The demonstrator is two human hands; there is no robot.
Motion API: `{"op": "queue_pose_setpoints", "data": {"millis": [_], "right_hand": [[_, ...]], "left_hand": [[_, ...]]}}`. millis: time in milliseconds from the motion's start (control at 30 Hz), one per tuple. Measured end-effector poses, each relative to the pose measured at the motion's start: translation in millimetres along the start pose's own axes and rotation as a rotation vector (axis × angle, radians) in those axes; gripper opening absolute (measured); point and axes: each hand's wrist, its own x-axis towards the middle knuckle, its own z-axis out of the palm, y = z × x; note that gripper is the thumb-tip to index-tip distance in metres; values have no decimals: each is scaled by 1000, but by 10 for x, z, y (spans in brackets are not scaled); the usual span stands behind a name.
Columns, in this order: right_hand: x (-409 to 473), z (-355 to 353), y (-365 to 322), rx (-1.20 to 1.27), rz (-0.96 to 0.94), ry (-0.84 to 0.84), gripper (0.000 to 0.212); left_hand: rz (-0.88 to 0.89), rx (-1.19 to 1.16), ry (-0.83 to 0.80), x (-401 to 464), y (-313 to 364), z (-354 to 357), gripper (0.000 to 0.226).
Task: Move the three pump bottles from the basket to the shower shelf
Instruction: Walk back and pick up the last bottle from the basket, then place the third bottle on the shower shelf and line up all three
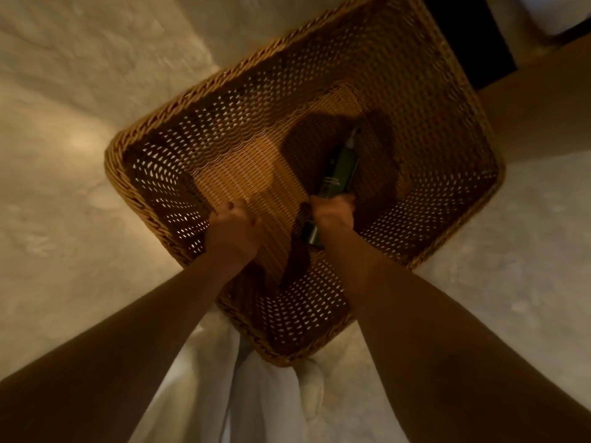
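Observation:
A large brown wicker basket (224, 87) stands on a pale floor, and I look straight down into it. Inside it, my right hand (332, 212) is closed around the middle of a dark green pump bottle (337, 169). The bottle's pump end points away from me and its base pokes out below my wrist. My left hand (235, 227) hovers over the basket floor to the left with its fingers curled in and nothing in it. No other pump bottle shows, and the shower shelf is out of view.
Pale stone floor (80, 155) surrounds the basket. White cloth (265, 394) hangs at the bottom between my arms, against the basket's near corner. A dark panel (470, 36) stands at the top right behind the basket.

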Motion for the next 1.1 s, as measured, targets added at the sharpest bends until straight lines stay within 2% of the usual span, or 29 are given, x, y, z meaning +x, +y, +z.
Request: {"op": "queue_pose_setpoints", "data": {"millis": [100,200,267,367,433,533,667,800,900,1100], "right_hand": [[-184,-92,29,178,-7,-98,62],[-609,-259,21,298,-124,-195,62],[-966,-464,-45,306,-256,-204,59],[-1534,-867,-283,289,-413,-193,49],[-1942,-1183,-529,289,-485,-190,55],[-2627,-1711,-960,370,-581,-231,59],[-3593,-2451,-1412,501,-714,-313,61],[-4597,-3163,-1695,510,-898,-395,55],[-5265,-3599,-1751,477,-992,-453,60],[-6218,-3980,-1830,403,-943,-640,70]], "left_hand": [[-26,-81,7,-77,86,-102,46],[-114,-260,-22,-249,279,-321,36],[-221,-458,-94,-462,450,-495,34],[-472,-809,-197,-921,716,-862,29],[-549,-1004,-240,-1301,890,-1185,36],[-520,-1196,-248,-1943,1090,-1799,37],[-390,-1465,-313,-2872,1259,-2578,17],[-326,-1629,-299,-3735,1503,-3257,31],[-332,-1760,-281,-4386,1632,-3668,35],[-351,-1884,-168,-5412,1620,-4272,33]]}}
